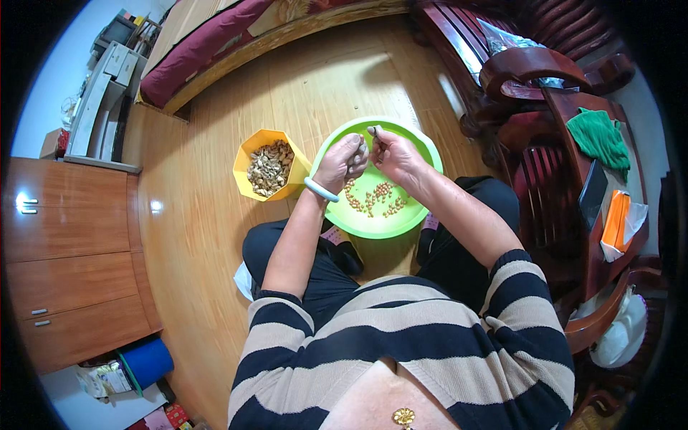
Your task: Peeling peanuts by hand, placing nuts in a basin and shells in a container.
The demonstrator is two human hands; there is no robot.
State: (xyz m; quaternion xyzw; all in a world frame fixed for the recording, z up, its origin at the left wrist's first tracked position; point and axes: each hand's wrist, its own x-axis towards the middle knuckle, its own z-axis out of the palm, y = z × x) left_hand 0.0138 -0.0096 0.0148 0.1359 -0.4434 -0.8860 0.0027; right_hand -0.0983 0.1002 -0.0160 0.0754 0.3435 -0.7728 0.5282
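Observation:
A light green plastic basin [357,223] sits on the floor between my feet, with shelled nuts that look like peanut kernels [371,200] scattered over its bottom. Above the basin's left side, my left hand [346,158] is curled closed; whatever may be inside it is hidden. A pale bangle [321,190] circles that wrist. My right hand [395,153] is beside it, also above the basin, its thumb and fingertips pinching a small dark piece, perhaps a peanut shell. Left of the basin stands a yellow octagonal bin [240,174] holding many broken shells [269,166].
Dark wooden furniture [529,70] lines the right side, with a green cloth [599,137] and an orange tissue pack [615,220] on it. A bed [215,70] is ahead. Wooden cabinets [75,231] and a blue bucket [148,363] stand at left.

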